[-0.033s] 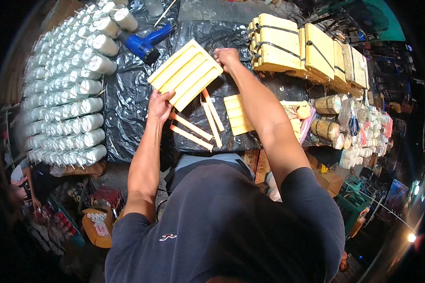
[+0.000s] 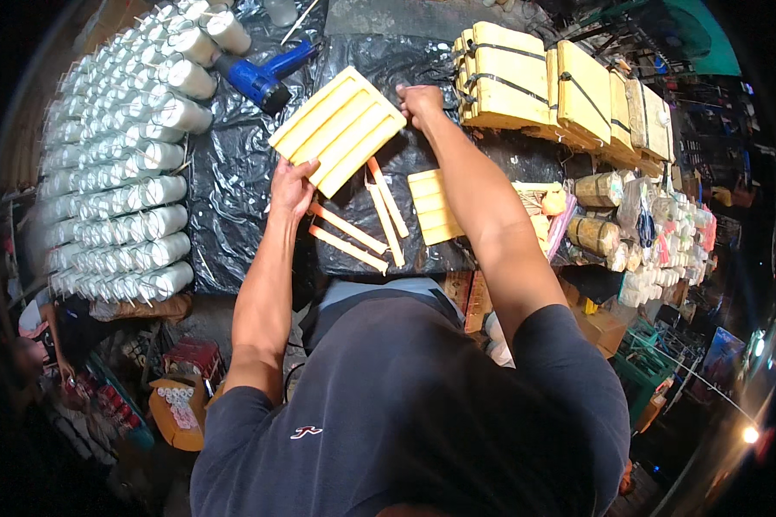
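Yellow and grooved, a board point(image 2: 336, 131) is held at an angle over the black plastic sheet point(image 2: 233, 207), its lower edge clasped between thumb and fingers of the left hand point(image 2: 291, 183). The right hand point(image 2: 422, 103) curls just beside the board's right corner; whether it grips anything cannot be told. Orange-yellow strips point(image 2: 347, 227) lie nearer the body.

Yel. grooved slab point(image 2: 336, 131), blu. blower point(image 2: 259, 83), blk. sheet point(image 2: 241, 194), wht. cylinders point(image 2: 165, 189)

Matt panel point(image 2: 338, 129), glossy plastic sheet point(image 2: 233, 189)
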A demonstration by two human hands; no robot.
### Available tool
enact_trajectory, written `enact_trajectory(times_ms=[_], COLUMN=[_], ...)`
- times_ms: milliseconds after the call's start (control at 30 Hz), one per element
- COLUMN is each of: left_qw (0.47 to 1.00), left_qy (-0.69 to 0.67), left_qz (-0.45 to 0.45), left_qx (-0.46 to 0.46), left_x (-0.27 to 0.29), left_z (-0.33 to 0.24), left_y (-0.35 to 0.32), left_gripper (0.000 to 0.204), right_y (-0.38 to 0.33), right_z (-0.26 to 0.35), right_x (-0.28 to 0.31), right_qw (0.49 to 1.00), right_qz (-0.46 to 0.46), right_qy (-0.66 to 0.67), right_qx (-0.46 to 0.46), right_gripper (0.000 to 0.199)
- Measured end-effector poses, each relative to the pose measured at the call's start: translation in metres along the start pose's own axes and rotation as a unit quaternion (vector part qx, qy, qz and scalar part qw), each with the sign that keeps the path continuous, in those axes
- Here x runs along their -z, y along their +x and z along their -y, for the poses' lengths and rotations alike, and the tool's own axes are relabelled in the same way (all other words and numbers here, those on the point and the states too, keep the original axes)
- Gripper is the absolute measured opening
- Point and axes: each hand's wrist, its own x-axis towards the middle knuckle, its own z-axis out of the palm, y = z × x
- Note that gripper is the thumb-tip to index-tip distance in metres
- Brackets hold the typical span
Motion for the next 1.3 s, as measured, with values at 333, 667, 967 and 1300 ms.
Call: enact_trajectory(times_ms=[333, 667, 967, 1300], left_qw=[0.999, 0.854, 0.709, 0.966], left_qy=[0.005, 0.437, 0.696, 0.210], left_qz=[-0.034, 0.024, -0.035, -0.099], left_qx=[-0.007, 0.282, -0.111, 0.116], left_x=[-0.016, -0.017, 0.044, 0.039], left_z=[0.042, -0.001, 0.010, 0.049], left_y=[0.097, 0.122, -0.075, -0.136], left_gripper=[0.057, 0.047, 0.027, 0.026], right_y=[-0.218, -0.209, -0.258, -0.247], right_z=[-0.126, -0.160, -0.146, -0.171], right_x=[0.019, 0.003, -0.032, -0.084], right_qw=[0.808, 0.824, 0.775, 0.875], right_qz=[0.054, 0.030, 0.115, 0.202], right_qy=[-0.516, -0.499, -0.536, -0.396], right_qx=[0.280, 0.269, 0.315, 0.195], right_gripper=[0.069, 0.041, 0.093, 0.072])
